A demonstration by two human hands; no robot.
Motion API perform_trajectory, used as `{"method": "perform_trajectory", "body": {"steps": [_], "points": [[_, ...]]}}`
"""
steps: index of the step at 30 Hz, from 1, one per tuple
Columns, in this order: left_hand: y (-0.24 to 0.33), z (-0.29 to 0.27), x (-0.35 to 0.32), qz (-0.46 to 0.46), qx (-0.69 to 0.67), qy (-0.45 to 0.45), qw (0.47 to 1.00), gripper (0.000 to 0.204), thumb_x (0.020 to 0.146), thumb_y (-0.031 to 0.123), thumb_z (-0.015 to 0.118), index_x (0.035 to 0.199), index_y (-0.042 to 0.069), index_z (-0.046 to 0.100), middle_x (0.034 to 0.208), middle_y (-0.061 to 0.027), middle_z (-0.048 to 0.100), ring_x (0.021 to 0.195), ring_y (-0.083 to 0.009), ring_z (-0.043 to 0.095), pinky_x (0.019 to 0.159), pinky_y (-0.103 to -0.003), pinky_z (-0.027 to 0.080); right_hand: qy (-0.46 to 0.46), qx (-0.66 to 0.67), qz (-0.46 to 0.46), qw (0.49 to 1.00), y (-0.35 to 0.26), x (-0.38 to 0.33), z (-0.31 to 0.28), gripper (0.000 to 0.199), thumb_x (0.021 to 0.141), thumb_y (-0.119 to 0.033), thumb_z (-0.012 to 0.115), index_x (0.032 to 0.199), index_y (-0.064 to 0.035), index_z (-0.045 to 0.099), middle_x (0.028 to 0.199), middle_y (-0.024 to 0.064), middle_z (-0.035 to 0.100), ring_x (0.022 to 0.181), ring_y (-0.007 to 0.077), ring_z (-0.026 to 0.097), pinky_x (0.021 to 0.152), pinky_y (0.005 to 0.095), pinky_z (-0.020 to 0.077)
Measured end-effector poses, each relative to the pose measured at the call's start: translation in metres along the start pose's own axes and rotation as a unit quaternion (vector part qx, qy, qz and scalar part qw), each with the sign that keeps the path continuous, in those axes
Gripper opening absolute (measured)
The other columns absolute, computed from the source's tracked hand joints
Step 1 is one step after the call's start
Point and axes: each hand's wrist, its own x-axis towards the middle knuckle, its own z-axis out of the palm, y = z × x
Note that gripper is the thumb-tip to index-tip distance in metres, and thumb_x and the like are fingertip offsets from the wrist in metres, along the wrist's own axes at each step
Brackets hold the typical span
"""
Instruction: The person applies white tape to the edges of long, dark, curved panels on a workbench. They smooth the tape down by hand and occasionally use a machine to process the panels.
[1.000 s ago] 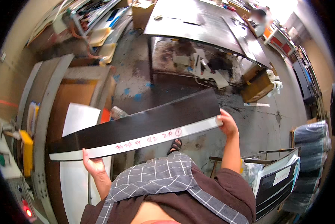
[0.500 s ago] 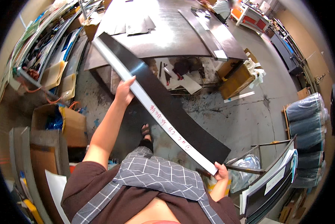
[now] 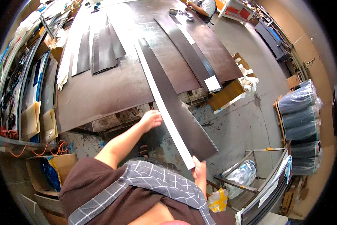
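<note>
A long dark flat strip (image 3: 176,101) with a white band (image 3: 161,103) along its left side slants from the table (image 3: 101,103) toward me. Its far part lies over the tabletop, and the near end juts past the front edge. My right hand (image 3: 200,169) grips the near end at the corner of the white band. Beside the band's left edge, about midway along, my left hand (image 3: 152,120) has its fingers stretched out and is not wrapped round the strip. Whether its fingertips touch the edge is hard to tell.
More dark strips (image 3: 104,56) lie on the table's left, others (image 3: 189,56) on its right. A person (image 3: 206,6) works at the far side. A cardboard box (image 3: 226,95) stands by the right corner, a metal-framed rack (image 3: 262,187) at near right, wrapped rolls (image 3: 299,120) beyond.
I have moved closer to the table. The strip's far end has swung right and now lies over the tabletop. My left hand has let go of the white band; my right hand still grips the near end.
</note>
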Motion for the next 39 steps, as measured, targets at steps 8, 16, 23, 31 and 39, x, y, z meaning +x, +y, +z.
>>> {"method": "perform_trajectory", "body": {"steps": [8, 16, 23, 31, 39], "points": [[-0.031, -0.018, -0.074, -0.156, 0.040, 0.089, 0.983, 0.030, 0.096, 0.025, 0.052, 0.121, 0.008, 0.053, 0.115, -0.0120, 0.063, 0.102, -0.0252, 0.062, 0.087, -0.040, 0.049, -0.098, 0.063, 0.142, 0.983, 0.031, 0.212, 0.130, 0.025, 0.089, -0.017, 0.065, 0.099, 0.0059, 0.063, 0.095, 0.0114, 0.067, 0.081, 0.0204, 0.067, 0.068, 0.0344, 0.0560], [-0.066, -0.017, -0.035, -0.120, -0.010, 0.269, 0.956, 0.037, 0.094, 0.030, 0.054, 0.125, 0.011, 0.053, 0.113, -0.0068, 0.064, 0.099, -0.0169, 0.060, 0.081, -0.034, 0.047, -0.343, -0.301, 0.245, 0.855, -0.037, 0.325, 0.147, 0.050, 0.091, -0.047, 0.057, 0.117, -0.0039, 0.057, 0.102, 0.0118, 0.067, 0.089, 0.0206, 0.067, 0.075, 0.0318, 0.0534], [-0.114, 0.130, 0.067, -0.052, -0.086, 0.321, 0.942, 0.041, 0.092, 0.035, 0.055, 0.125, 0.010, 0.053, 0.120, -0.0107, 0.062, 0.103, -0.0204, 0.059, 0.082, -0.035, 0.046, -0.026, -0.260, 0.258, 0.930, -0.169, 0.459, -0.065, 0.068, 0.096, -0.055, 0.038, 0.132, 0.0028, 0.044, 0.125, 0.0205, 0.057, 0.113, 0.0301, 0.057, 0.096, 0.0437, 0.0443], [-0.088, 0.277, 0.192, 0.007, 0.077, 0.239, 0.968, 0.035, 0.093, 0.030, 0.057, 0.121, 0.009, 0.055, 0.112, -0.0055, 0.065, 0.101, -0.0147, 0.060, 0.084, -0.031, 0.045, -0.323, -0.163, 0.294, 0.885, -0.224, 0.559, -0.007, 0.041, 0.087, -0.031, 0.066, 0.116, -0.0024, 0.057, 0.110, 0.0098, 0.065, 0.098, 0.0205, 0.063, 0.085, 0.0401, 0.0516], [-0.143, 0.336, 0.178, 0.126, 0.010, 0.286, 0.950, 0.031, 0.093, 0.029, 0.058, 0.117, 0.010, 0.058, 0.108, -0.0016, 0.066, 0.095, -0.0104, 0.059, 0.078, -0.026, 0.044, -0.351, -0.231, 0.344, 0.840, -0.219, 0.559, 0.009, 0.040, 0.088, -0.027, 0.064, 0.121, -0.0057, 0.055, 0.115, 0.0113, 0.063, 0.104, 0.0250, 0.061, 0.090, 0.0467, 0.0502]]}}
